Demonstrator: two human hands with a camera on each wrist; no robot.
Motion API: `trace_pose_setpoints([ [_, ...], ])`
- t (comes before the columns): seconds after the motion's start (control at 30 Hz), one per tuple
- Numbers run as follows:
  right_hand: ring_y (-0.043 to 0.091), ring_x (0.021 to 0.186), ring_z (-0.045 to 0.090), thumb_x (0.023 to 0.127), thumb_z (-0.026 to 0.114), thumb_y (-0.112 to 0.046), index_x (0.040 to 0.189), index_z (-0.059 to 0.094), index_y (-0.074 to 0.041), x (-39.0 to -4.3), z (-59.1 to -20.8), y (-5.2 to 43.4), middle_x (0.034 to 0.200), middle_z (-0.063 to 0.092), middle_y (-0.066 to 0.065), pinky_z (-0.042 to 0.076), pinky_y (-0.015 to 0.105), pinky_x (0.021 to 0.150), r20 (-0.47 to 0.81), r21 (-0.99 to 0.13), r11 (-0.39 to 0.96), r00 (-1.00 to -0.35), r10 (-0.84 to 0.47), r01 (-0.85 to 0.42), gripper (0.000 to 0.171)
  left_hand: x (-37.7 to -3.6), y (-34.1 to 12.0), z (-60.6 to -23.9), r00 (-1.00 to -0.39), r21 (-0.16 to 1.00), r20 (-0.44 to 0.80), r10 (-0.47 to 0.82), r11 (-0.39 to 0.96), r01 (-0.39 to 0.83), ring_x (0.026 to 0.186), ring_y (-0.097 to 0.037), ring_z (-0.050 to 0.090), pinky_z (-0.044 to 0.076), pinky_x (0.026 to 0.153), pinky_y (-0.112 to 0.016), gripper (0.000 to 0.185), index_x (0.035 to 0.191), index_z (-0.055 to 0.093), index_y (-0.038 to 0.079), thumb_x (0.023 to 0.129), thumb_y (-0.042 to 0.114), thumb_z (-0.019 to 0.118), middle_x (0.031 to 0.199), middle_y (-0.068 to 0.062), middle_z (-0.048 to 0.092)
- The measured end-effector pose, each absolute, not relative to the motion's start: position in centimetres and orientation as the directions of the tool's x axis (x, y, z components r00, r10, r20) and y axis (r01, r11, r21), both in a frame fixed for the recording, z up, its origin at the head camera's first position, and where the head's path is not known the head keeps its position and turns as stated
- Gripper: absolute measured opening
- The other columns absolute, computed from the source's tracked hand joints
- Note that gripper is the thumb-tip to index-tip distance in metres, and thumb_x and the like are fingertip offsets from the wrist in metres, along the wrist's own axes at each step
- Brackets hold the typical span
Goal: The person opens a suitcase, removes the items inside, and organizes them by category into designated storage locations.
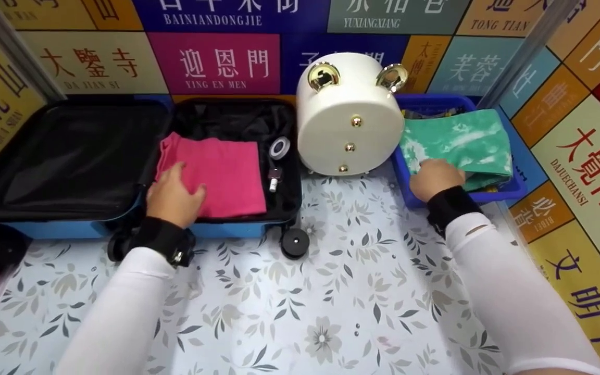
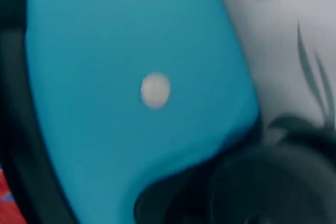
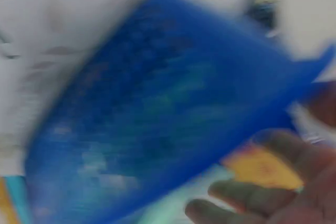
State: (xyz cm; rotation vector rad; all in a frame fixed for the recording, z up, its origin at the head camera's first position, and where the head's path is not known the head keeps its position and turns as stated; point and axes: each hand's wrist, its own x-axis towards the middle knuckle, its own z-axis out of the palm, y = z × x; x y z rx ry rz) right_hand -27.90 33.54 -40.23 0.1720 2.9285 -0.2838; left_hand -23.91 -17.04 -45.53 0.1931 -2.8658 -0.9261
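On the left, my left hand point(image 1: 172, 195) reaches over the suitcase's front edge to the left side of a folded pink cloth point(image 1: 222, 174). Its thumb is spread from the fingers. My right hand point(image 1: 438, 179) is at the front left corner of a folded green-and-white cloth point(image 1: 461, 140), which lies over a blue plastic basket point(image 1: 409, 195). In the right wrist view its fingers point(image 3: 252, 198) are extended and apart, beside the basket rim, with a yellow item point(image 3: 262, 167) behind them. The left wrist view shows only the blue suitcase shell point(image 2: 131, 129), not the hand.
The suitcase lies spread, its black left half point(image 1: 81, 156) beside the half with the pink cloth. A white tape roll point(image 1: 279, 148) and a small bottle point(image 1: 274, 182) lie right of that cloth. A round white bag point(image 1: 349, 120) stands between suitcase and basket on the floral surface point(image 1: 331, 302).
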Motion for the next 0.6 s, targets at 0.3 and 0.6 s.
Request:
trace_pose_setpoints([
  [0.3, 0.038, 0.115, 0.073, 0.105, 0.061, -0.030, 0.145, 0.065, -0.006, -24.6, -39.2, 21.6, 0.146, 0.067, 0.017, 0.056, 0.053, 0.104, 0.020, -0.532, 0.844, -0.997, -0.068, -0.068, 0.046, -23.5, -19.5, -45.1, -0.972, 0.587, 0.019, -0.233, 0.789, -0.178, 0.141, -0.059, 0.046, 0.030, 0.123, -0.065, 0.073, 0.163, 0.037, 0.005, 0.100, 0.033, 0.063, 0.167, -0.028, 0.034],
  [0.6, 0.032, 0.128, 0.067, 0.103, 0.068, -0.035, 0.145, 0.064, -0.007, -25.0, -40.8, 11.0, 0.144, 0.069, 0.014, 0.050, 0.046, 0.115, -0.044, -0.687, 0.716, -0.977, -0.207, -0.120, 0.051, -23.1, -19.0, -44.6, -0.976, 0.482, -0.030, -0.217, 0.852, -0.204, 0.142, -0.053, 0.048, 0.037, 0.116, -0.070, 0.076, 0.161, 0.035, -0.002, 0.100, 0.033, 0.063, 0.160, -0.035, 0.038],
])
